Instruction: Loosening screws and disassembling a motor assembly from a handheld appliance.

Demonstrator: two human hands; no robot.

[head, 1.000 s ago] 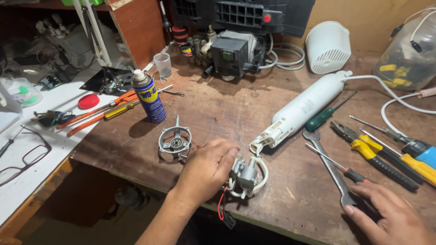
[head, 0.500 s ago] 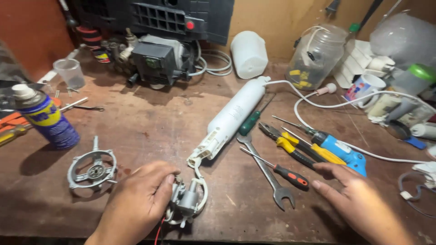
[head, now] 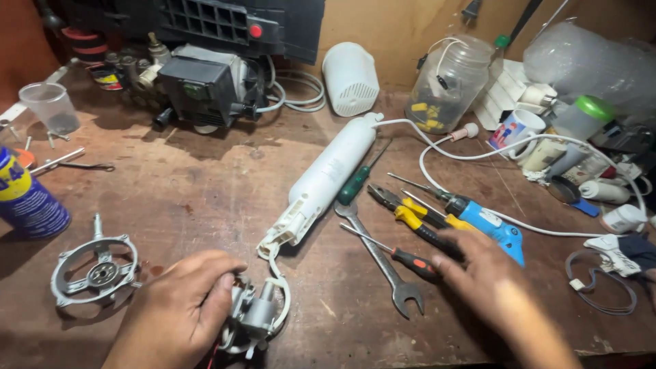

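Head view, looking down on a worn brown wooden tabletop (head: 205, 198): the left hand (head: 179, 309) lies near the front edge, its fingers closed around a small grey metal motor part (head: 256, 316) ringed by a white plastic loop, which sits on the wood just below the end of a long white plastic cylinder housing (head: 328, 181). That housing lies diagonally across the middle of the tabletop, a white cord running from its far end. Left of the left hand, close but apart, rests a round grey metal bracket with spokes (head: 96, 272), and further left stands a blue and yellow spray can (head: 24, 198). The right hand (head: 485, 273) is blurred, its fingers spread open and holding nothing — it hovers over a red-and-black-handled screwdriver (head: 396, 254) and yellow-handled pliers (head: 413, 219). A silver open-ended spanner (head: 379, 263) lies between the housing and the screwdriver, a green-handled screwdriver (head: 359, 179) just beside the housing, and a blue handheld tool (head: 488, 222) beyond the pliers.
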